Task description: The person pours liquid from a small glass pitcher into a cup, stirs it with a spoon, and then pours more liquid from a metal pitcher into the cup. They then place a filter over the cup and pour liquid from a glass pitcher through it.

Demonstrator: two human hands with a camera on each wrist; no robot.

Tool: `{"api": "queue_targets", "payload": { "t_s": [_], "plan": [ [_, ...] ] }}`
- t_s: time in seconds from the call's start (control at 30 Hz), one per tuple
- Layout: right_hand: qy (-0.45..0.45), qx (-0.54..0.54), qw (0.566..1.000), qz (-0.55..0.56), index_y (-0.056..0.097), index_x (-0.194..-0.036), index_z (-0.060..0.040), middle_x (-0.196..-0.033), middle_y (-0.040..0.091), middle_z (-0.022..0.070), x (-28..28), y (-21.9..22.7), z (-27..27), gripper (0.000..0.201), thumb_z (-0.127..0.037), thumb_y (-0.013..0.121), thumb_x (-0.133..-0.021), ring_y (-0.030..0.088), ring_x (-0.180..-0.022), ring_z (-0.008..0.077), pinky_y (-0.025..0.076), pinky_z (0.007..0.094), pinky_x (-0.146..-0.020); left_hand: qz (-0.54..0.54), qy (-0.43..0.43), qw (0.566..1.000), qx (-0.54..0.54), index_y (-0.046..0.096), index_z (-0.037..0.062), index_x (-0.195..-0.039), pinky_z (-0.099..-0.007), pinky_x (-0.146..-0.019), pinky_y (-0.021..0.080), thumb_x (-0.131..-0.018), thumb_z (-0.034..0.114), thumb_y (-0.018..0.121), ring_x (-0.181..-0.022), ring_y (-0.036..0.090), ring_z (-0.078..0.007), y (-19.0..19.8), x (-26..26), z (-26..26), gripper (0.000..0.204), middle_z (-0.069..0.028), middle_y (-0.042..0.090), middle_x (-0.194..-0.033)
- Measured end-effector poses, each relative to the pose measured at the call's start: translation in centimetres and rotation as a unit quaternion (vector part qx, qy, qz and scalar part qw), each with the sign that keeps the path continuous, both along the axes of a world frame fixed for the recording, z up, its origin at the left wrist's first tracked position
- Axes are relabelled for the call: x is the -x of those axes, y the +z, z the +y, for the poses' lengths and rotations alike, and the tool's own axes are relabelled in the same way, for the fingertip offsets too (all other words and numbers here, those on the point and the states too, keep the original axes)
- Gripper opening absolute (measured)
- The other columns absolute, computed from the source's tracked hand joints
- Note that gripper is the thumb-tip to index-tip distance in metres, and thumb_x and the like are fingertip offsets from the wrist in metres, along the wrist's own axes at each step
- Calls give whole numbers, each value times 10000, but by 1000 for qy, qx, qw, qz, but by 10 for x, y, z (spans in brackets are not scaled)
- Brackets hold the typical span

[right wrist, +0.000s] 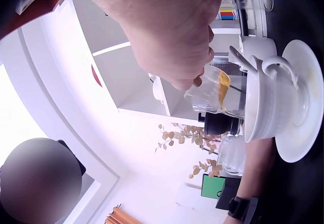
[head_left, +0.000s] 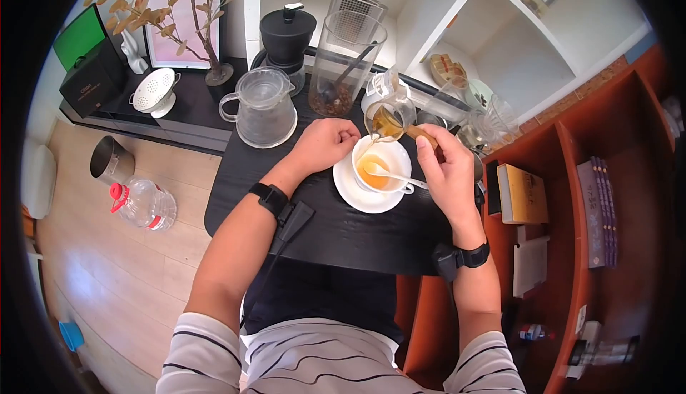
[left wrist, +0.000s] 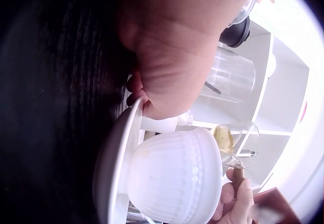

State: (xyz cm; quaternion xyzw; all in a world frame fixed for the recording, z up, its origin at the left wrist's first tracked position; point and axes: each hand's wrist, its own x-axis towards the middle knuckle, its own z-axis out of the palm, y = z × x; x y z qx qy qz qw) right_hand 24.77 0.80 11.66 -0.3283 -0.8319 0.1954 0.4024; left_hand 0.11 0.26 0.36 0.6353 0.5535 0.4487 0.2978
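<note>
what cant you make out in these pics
- Left hand's fingertips: left wrist view, partly hidden by the palm and saucer.
- Right hand's grip on the small pitcher: right wrist view, mostly hidden by the hand itself.
- Cup's inside: right wrist view, hidden by its wall.
- Writing on the purple books: head view, too small.

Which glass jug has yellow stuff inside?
The small, brown-handled clear glass jug, tilted in the right hand. The bigger round glass jug, standing on the black table, shows no yellow.
</note>
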Motion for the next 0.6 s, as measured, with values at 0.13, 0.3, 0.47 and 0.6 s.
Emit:
{"api": "queue_targets", "payload": {
  "t_s": [0.13,0.3,0.47,0.6],
  "plan": [
    [1,6,1000,-18,705,-1175,35,-904,700,96,-8,3,-13,214,-89,716,-1001,569,-667,122,490,278,-632,-5,-9,1000,6,777,8,-1042,-263,-678,524,-925,115,713,-686,614,-69,0,1,-1,171,-33,715,-764],
    [-2,-1,1000,-30,707,-1171,30,-896,690,93,-28,3,-27,203,-78,710,-1000,567,-665,138,485,278,-627,-7,8,1000,-6,787,32,-994,-340,-676,546,-880,154,692,-678,689,-205,0,0,-2,192,-92,733,-763],
    [-17,-6,999,-34,705,-1180,33,-902,689,82,-48,0,-31,200,-68,707,-1007,573,-689,125,482,267,-623,-6,5,1000,-1,786,29,-1002,-331,-675,542,-888,145,690,-680,682,-190,-2,0,-1,188,-88,731,-765],
    [-39,-22,998,-43,701,-1190,36,-910,694,76,-59,0,-26,206,-66,709,-1012,580,-708,114,487,264,-625,-13,4,1000,0,786,28,-1011,-320,-674,538,-898,144,692,-680,672,-173,0,-1,-2,188,-78,731,-767]
  ]
}}
